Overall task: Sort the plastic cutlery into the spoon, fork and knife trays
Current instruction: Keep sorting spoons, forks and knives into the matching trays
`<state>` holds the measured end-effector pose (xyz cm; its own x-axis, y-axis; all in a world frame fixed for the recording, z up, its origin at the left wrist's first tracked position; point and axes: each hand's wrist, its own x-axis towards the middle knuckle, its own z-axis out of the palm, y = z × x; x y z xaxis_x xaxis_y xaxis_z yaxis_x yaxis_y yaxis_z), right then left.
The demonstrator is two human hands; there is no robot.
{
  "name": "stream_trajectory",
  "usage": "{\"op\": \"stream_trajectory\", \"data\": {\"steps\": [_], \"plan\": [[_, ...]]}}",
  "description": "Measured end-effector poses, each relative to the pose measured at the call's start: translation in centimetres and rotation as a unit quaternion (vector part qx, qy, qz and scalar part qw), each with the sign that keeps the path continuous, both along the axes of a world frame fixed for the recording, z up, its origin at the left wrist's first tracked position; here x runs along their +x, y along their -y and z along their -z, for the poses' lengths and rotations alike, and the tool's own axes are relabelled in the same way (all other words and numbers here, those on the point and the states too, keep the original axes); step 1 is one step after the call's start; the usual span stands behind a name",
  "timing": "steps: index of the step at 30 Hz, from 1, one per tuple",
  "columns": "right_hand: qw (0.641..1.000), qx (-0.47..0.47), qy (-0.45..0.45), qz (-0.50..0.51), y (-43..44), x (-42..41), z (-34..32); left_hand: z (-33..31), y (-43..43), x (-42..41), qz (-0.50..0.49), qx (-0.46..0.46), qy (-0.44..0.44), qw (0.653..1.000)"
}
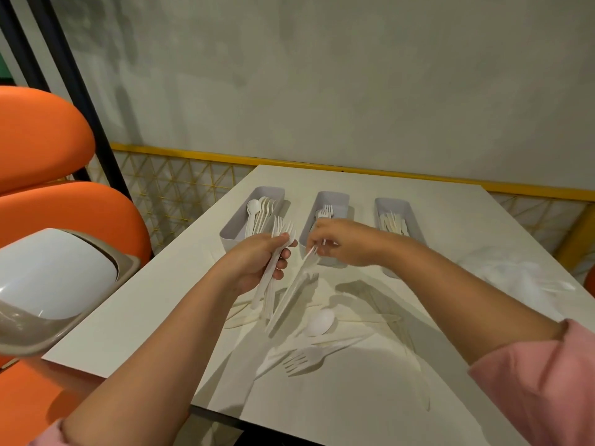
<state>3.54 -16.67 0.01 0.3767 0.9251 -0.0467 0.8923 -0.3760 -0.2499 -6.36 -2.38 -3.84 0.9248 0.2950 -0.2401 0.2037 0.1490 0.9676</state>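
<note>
Three grey trays stand side by side at the far end of the white table (450, 220): the left tray (236, 225) holds spoons, the middle tray (335, 197) holds forks, the right tray (410, 217) holds knives. My left hand (257, 262) grips a bunch of white forks (283, 228), tines up. My right hand (341, 243) pinches the top of a bundle of white cutlery (289, 300) that slants down toward the table. Loose pieces lie nearer me: a spoon (320, 321), a fork (306, 358) and knives.
Crumpled clear plastic wrap (515, 275) lies at the table's right edge. Orange seats (38, 140) and a white-and-beige chair back (48, 278) stand to the left. A grey wall with a yellow rail (289, 162) runs behind the table.
</note>
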Motion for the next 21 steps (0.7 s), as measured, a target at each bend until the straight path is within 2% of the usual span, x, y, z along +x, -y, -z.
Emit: {"op": "stream_trajectory", "data": {"steps": [4,9,13,18,21], "plan": [[1.0,0.018,-0.008,0.004,0.2,0.2,-2.0,-0.6,1.2,0.5,0.021,0.063,0.0,0.998],[0.992,0.089,-0.074,0.055,0.3,0.9,-1.8,-0.9,1.9,1.3,0.065,0.002,0.014,0.998],[0.949,0.184,-0.229,0.115,0.3,1.6,-0.8,-1.0,1.9,1.7,0.092,-0.023,0.022,0.995],[0.903,0.267,-0.284,0.18,-0.7,1.2,0.7,-0.5,1.9,2.8,0.044,-0.025,0.041,0.998],[0.865,0.272,-0.357,0.222,-1.5,0.9,1.8,-0.3,1.9,3.9,0.002,-0.057,0.057,0.997]]}}
